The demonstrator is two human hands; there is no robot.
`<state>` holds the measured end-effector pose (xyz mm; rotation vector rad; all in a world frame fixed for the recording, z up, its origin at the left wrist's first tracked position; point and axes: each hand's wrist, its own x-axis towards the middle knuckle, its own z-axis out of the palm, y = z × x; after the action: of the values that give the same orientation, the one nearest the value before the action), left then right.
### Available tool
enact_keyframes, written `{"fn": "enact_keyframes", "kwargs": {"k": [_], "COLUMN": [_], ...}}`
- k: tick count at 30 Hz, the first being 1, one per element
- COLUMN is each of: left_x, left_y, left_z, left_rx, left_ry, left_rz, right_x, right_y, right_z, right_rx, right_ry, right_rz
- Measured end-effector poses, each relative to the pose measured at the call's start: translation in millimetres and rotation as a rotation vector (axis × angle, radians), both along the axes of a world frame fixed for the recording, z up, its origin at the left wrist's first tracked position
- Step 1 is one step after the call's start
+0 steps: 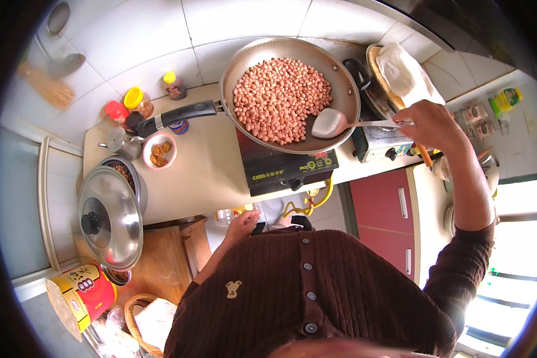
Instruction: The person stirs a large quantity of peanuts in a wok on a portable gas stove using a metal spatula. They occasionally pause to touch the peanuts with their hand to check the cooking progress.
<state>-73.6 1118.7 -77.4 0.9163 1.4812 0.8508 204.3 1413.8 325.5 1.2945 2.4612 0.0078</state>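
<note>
My right hand (426, 124) is closed round the handle of a wok spatula (330, 124), whose broad pale blade rests inside the frying pan (340, 80) at its near right. Beside the blade, a large heap of pink-skinned peanuts (280, 98) covers most of the pan's bottom. The pan sits over a black cooktop (289, 170), and its long black handle (179, 116) points left. Down by the counter's front edge hangs my left hand (243, 225), holding nothing that I can see, its fingers loosely apart.
Left of the pan are a bowl of brown pieces (160, 151), several jars, and a pot under a steel lid (111, 218). At right stand a gas stove (385, 143) and a basket with white cloth (406, 74). A yellow hose (310, 206) hangs below the counter.
</note>
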Motion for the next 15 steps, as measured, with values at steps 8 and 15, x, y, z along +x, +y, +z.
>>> {"fn": "enact_keyframes", "kwargs": {"k": [8,15], "left_x": [-0.2,-5.1], "left_y": [-4.3,-10.5], "left_z": [-7.5,-2.0], "left_rx": [0.051,0.073], "left_ry": [-0.053,-0.054], "left_rz": [0.027,0.027], "right_x": [-32.0,-56.5], "right_y": [13.3,4.9], "right_z": [-111.0,-126.2], "right_rx": [-0.22,0.267], "right_ry": [0.484,0.386], "right_rz": [-0.02,0.068]}}
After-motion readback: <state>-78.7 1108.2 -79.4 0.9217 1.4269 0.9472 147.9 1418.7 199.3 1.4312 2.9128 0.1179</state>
